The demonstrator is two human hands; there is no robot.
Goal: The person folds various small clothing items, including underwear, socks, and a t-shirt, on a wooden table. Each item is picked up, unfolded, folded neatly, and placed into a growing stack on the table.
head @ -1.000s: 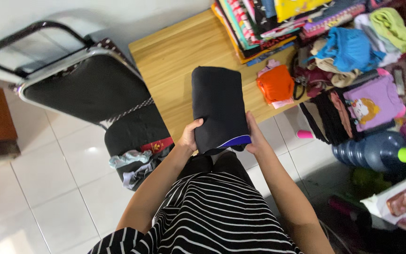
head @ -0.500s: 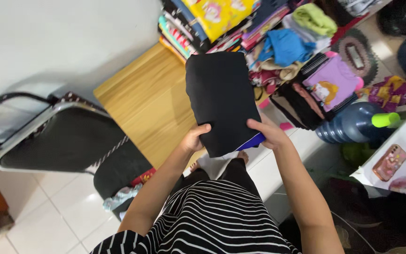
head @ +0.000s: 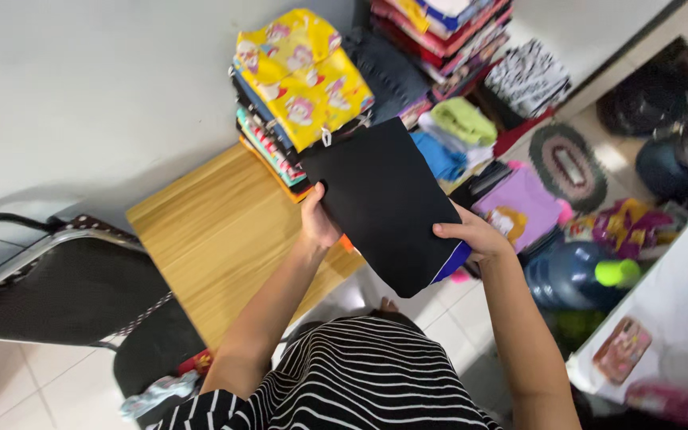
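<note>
Hands: left grip [head: 318,220], right grip [head: 474,236] both pinching folded black garment [head: 384,203] beside clothes stack [head: 300,80].

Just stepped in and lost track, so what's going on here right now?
A person in a striped top holds a folded black cloth with a blue edge in both hands, the left hand on its left side and the right hand on its lower right. It is raised above a low wooden table, close to a stack of folded clothes topped by a yellow patterned piece. A black chair stands to the left.
</note>
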